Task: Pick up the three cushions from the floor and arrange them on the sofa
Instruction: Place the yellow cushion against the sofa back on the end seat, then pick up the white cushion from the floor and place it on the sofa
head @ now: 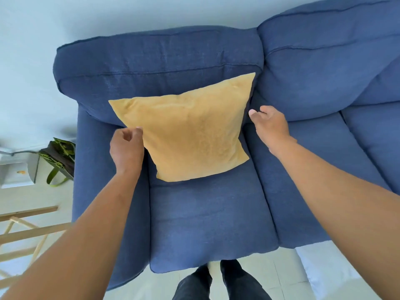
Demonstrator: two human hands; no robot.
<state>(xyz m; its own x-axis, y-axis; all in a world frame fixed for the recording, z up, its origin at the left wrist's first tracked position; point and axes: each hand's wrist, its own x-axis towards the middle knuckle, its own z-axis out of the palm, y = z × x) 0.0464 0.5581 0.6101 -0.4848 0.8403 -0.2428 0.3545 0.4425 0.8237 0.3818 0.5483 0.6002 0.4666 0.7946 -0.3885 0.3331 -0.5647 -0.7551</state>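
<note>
A yellow square cushion (190, 131) leans tilted against the backrest of the blue sofa (207, 224), its lower corner resting on the left seat. My left hand (126, 146) is at the cushion's left edge with fingers curled, fingertips touching the fabric; whether it pinches the edge is unclear. My right hand (270, 124) hovers just off the cushion's right edge, fingers loosely apart, holding nothing. No other cushion is in view.
The sofa's left armrest (97, 169) is beside my left arm. A green and brown bag (60, 156) lies on the floor to the left, with a wooden rack (26, 232) nearer. Something white (329, 269) lies at bottom right. My feet (216, 282) stand by the seat front.
</note>
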